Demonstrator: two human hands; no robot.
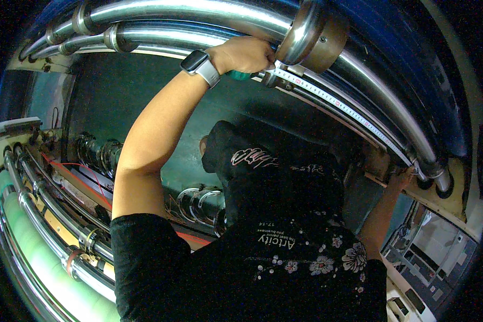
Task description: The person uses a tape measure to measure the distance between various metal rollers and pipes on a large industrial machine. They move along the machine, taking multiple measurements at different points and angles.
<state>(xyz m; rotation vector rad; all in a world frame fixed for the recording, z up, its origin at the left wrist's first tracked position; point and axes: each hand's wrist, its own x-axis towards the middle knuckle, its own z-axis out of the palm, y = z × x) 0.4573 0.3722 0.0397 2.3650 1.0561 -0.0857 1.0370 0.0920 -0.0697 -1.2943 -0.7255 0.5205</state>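
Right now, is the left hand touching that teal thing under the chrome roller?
Touching. The head view shows the left hand closed around the teal object, which pokes out below the fist.

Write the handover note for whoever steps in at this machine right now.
Own hands: neither is in view.
A co-worker in a black flowered shirt bends in front. Their watch-wearing hand has a grip on a teal tape case beside the steel collar; their other hand pins the far end near the right frame.
The measuring tape is stretched along the upper steel roller.
Done: tape laid out and held at both ends.
Left: probably taking the reading; the scale is too small to tell.
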